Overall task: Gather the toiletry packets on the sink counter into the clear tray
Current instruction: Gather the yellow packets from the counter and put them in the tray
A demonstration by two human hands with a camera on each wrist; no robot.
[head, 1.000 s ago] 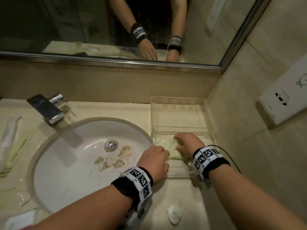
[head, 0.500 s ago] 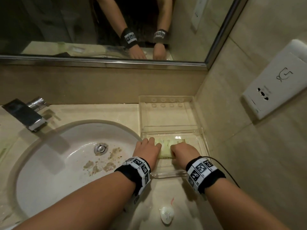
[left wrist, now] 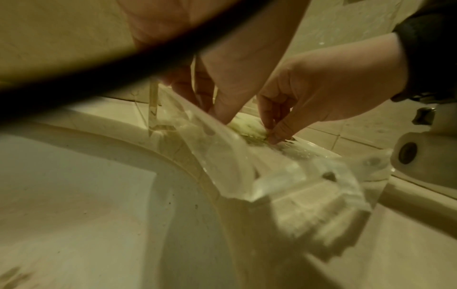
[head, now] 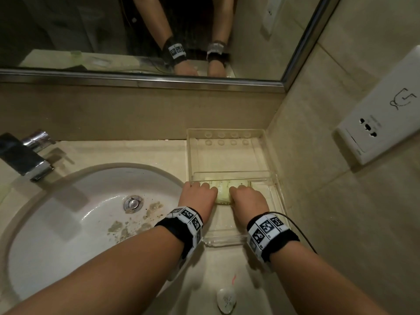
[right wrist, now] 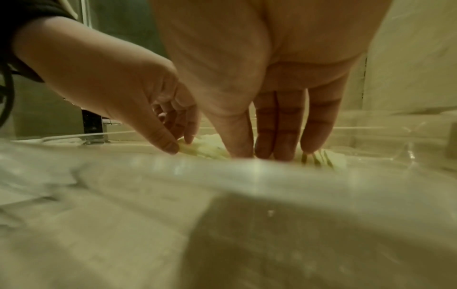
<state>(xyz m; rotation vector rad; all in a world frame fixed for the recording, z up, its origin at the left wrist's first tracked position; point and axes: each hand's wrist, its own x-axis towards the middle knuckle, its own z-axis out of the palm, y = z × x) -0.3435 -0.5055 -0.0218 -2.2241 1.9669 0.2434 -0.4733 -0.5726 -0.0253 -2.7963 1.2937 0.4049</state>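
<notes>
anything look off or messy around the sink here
Yes: brownish crumbly debris is scattered in the basin beside the drain, and one small white packet lies on the counter, outside the clear tray.

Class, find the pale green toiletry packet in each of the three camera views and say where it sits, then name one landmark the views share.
Head: pale green packet in the clear tray's near compartment, between left hand and right hand.
Left wrist: right of centre, under both hands' fingertips.
Right wrist: centre, behind the tray's near wall, under the fingertips.
Shared landmark: the clear tray.
</notes>
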